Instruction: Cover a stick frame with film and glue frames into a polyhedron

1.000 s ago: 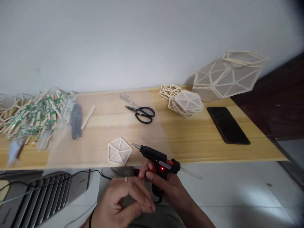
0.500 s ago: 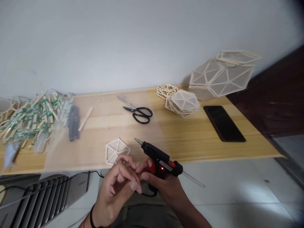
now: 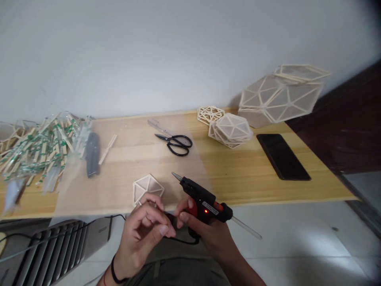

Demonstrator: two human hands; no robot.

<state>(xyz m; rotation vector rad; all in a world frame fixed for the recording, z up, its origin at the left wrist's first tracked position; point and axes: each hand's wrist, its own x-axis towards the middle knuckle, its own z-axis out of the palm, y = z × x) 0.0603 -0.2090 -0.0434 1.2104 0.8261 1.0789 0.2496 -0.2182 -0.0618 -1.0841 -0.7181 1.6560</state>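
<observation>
My right hand (image 3: 208,234) is wrapped round the handle of a black hot glue gun (image 3: 199,192), whose nozzle points up and left. A red light glows on its side, and a clear glue stick (image 3: 247,227) sticks out of the back. My left hand (image 3: 145,224) is closed, thumb and fingertips pressed together; whatever they hold, if anything, is too small to make out. Just beyond it a hexagonal frame of wooden sticks (image 3: 148,183) with a pale backing lies at the table's front edge, partly covered by my fingers.
Black-handled scissors (image 3: 178,145) lie mid-table beside a clear ruler (image 3: 157,126). At left are wrapped chopsticks (image 3: 38,147), a grey tool (image 3: 93,155) and loose sticks (image 3: 107,149). Stacked frames (image 3: 233,129), a larger hexagon-panel structure (image 3: 279,97) and a phone (image 3: 282,157) are right.
My left hand has drawn slightly left, away from my right hand's fingers, opening a gap between them. The glue gun has shifted a little to the right and down.
</observation>
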